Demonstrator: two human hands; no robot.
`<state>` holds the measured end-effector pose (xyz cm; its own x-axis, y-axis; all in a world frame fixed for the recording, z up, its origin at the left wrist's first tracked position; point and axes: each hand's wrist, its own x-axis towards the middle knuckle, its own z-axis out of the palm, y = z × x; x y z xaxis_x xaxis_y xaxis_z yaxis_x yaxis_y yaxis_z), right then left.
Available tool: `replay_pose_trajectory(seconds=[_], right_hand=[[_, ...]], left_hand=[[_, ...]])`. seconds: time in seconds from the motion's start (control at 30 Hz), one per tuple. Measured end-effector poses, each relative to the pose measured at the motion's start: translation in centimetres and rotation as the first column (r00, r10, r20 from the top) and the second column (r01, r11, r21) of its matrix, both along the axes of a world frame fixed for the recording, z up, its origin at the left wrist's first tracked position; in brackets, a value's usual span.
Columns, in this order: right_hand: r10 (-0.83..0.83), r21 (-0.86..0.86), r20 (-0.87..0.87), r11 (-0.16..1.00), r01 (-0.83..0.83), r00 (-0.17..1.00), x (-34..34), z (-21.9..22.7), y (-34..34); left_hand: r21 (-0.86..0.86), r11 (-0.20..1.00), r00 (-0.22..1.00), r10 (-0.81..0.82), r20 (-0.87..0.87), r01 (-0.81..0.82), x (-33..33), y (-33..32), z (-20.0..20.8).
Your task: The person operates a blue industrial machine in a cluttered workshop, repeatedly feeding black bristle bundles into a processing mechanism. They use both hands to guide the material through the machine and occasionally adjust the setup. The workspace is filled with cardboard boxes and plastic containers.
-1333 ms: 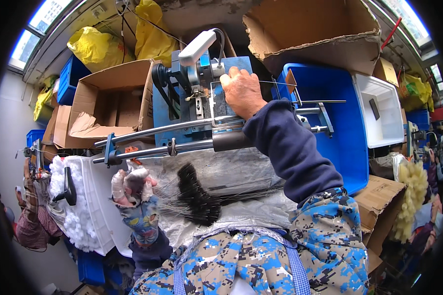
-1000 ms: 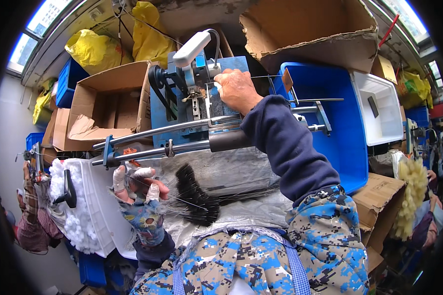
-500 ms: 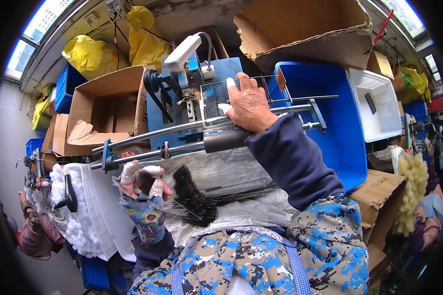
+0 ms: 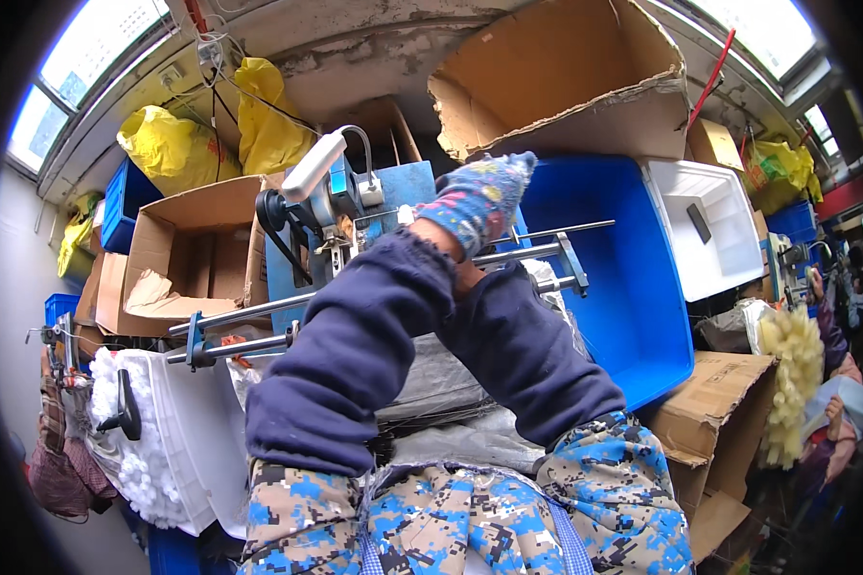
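Observation:
My left arm crosses over the right one. My left hand (image 4: 479,203), in a colourful patterned glove, reaches over the right end of a blue bench machine (image 4: 408,180). Its fingers are turned away, so whatever it holds is hidden. My right hand (image 4: 466,278) is mostly covered by the left wrist and sleeve, close to the machine's metal guide rods (image 4: 235,316). A white-taped fingertip (image 4: 406,213) shows beyond my left wrist, over the machine. Most of the black bristle bundle on the work surface is behind my left sleeve.
A deep blue bin (image 4: 633,331) stands right of the machine, beside a white tray (image 4: 738,259). Open cardboard boxes are at the left (image 4: 149,235) and back (image 4: 633,105). White tufts (image 4: 129,460) fill a container at left. People work at both sides.
My left hand has moved from beside the black bristles up and right, across my right arm to the machine's far right. The view has shifted, and the right hand is now mostly covered.

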<state>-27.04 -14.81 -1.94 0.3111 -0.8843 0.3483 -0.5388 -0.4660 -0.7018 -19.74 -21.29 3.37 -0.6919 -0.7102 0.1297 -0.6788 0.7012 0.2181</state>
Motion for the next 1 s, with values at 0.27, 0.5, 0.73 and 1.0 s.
replay_pose_trajectory(seconds=[0.27, 0.5, 0.73, 1.0], right_hand=[[-0.122, 0.118, -0.364, 0.977, 0.175, 0.923, -1.0, 1.7, 1.1], [-0.120, 0.116, -0.427, 0.976, 0.186, 0.896, 1.1, 1.9, 1.0], [-0.149, 0.102, -0.385, 0.974, 0.203, 0.911, 4.1, 1.7, 1.1], [-0.112, 0.130, -0.207, 0.981, 0.141, 0.972, 5.4, 1.6, 1.2]], left_hand=[[0.000, 0.999, 0.995, 0.036, 0.088, -0.036, -5.3, -1.7, -1.7], [0.001, 0.998, 0.995, 0.061, 0.076, -0.061, -5.4, -1.8, -1.6], [0.005, 0.998, 0.997, 0.058, 0.051, -0.058, -5.6, -1.9, -1.6], [0.016, 0.997, 0.998, 0.070, -0.008, -0.070, -3.2, -0.6, 1.5]])
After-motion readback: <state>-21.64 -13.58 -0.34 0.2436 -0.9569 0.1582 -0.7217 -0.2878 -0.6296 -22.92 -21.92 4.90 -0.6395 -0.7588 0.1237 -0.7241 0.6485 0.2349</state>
